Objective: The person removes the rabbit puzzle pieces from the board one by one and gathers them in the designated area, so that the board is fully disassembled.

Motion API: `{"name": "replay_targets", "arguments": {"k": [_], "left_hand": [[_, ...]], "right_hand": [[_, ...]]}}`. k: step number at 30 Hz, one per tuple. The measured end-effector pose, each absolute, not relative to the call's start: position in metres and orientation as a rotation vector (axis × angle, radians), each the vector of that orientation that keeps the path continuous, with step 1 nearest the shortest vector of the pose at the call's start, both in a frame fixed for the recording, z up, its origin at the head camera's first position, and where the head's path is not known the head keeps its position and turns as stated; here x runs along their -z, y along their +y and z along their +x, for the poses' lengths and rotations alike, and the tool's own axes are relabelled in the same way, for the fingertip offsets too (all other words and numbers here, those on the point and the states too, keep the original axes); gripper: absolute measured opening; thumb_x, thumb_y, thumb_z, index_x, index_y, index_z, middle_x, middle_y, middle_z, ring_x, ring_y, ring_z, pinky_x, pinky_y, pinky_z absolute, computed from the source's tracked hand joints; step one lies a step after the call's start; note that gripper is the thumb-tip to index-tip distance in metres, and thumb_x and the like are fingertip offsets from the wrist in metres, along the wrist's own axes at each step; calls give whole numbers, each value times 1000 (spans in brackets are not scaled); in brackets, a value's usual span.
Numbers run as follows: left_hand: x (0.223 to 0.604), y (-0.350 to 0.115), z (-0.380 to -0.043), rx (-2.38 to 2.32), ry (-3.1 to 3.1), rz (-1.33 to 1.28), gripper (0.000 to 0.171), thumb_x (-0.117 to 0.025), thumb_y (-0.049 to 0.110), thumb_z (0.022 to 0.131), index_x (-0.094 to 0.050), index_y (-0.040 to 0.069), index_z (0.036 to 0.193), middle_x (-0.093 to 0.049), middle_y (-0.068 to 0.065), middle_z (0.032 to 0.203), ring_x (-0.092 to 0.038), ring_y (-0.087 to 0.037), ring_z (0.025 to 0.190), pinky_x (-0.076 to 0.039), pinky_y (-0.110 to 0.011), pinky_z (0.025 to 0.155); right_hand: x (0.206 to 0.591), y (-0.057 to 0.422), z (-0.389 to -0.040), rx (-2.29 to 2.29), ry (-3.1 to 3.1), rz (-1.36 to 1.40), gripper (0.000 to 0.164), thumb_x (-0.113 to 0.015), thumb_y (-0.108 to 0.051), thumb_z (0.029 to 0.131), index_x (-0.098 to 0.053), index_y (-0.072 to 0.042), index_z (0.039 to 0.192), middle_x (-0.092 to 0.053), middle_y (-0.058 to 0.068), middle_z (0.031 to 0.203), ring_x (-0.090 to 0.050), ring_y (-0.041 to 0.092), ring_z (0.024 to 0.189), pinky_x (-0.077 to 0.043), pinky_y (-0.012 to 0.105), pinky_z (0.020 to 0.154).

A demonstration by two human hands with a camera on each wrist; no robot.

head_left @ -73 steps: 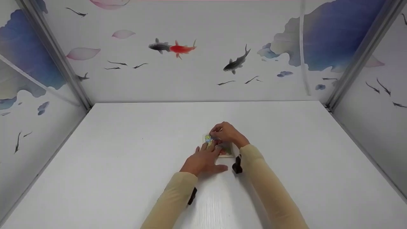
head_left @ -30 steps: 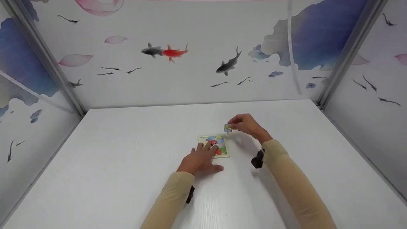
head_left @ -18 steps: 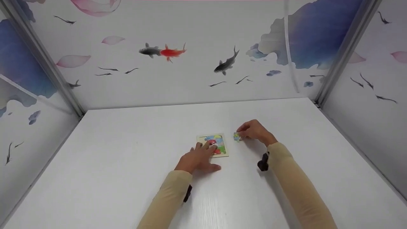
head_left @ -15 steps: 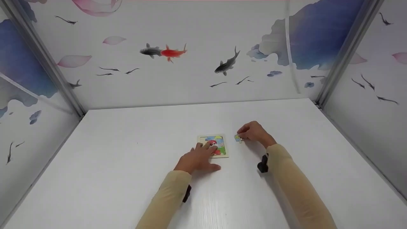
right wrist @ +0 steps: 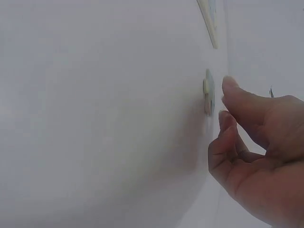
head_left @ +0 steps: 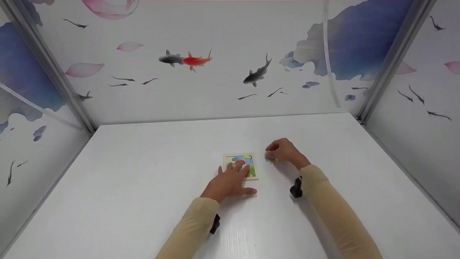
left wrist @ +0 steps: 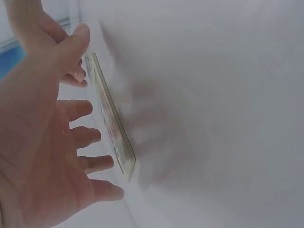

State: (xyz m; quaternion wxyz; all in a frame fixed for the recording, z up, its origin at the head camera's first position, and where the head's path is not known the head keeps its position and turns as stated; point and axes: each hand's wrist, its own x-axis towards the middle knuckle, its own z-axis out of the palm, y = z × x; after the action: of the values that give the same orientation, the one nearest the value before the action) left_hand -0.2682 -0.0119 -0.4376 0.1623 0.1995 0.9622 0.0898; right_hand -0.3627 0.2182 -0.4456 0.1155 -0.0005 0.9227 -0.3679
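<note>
A small square wooden jigsaw puzzle (head_left: 251, 160) with a colourful picture and pale rim lies on the white table. Over its lower left part my left hand (head_left: 227, 184) spreads its straight fingers; in the left wrist view the puzzle's edge (left wrist: 113, 116) shows beyond them, and I cannot tell whether they touch it. Right of the puzzle, a loose puzzle piece (head_left: 267, 157) lies on the table, partly hidden by my right hand (head_left: 286, 151). The right wrist view shows this piece (right wrist: 209, 92) just apart from the loosely bent fingers and thumb, which hold nothing.
The white tabletop (head_left: 143, 194) is bounded at the back by a wall panel (head_left: 222, 100) printed with fish and petals. Similar panels stand at the left and right, joined by metal posts (head_left: 391, 68). Black wrist cameras (head_left: 297, 187) sit under both sleeves.
My right hand has lifted a piece from the puzzle, carried it to the right, laid it on the table and let go. The left hand stays over the puzzle, its fingers shifting slightly.
</note>
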Motion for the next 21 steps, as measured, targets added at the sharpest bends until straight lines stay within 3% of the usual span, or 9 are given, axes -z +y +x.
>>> {"name": "replay_targets", "arguments": {"k": [7,12,21], "left_hand": [[442,3,-267,-227,2774,651,86,-57,68,91,-29,24,159,-25,-4,168,-20,-34,156,-22,-63,122],[443,2,-270,-224,2755,674,86,-59,65,91,-29,22,159,-24,-3,168,-18,-33,157,-22,-62,122],[441,2,-271,-222,2754,686,84,-63,62,90,-35,19,157,-26,-2,167,-20,-31,156,-24,-63,121]], "right_hand": [[430,193,-367,1068,2703,-109,27,-70,-21,95,-71,-9,119,-67,13,121,-58,24,102,-53,39,96],[427,171,-366,1069,2672,-193,25,-70,-20,94,-72,-10,117,-67,11,121,-58,25,105,-52,41,96],[432,144,-370,1027,2656,-349,21,-67,-14,95,-75,-9,115,-66,14,128,-59,30,120,-49,46,105]]}}
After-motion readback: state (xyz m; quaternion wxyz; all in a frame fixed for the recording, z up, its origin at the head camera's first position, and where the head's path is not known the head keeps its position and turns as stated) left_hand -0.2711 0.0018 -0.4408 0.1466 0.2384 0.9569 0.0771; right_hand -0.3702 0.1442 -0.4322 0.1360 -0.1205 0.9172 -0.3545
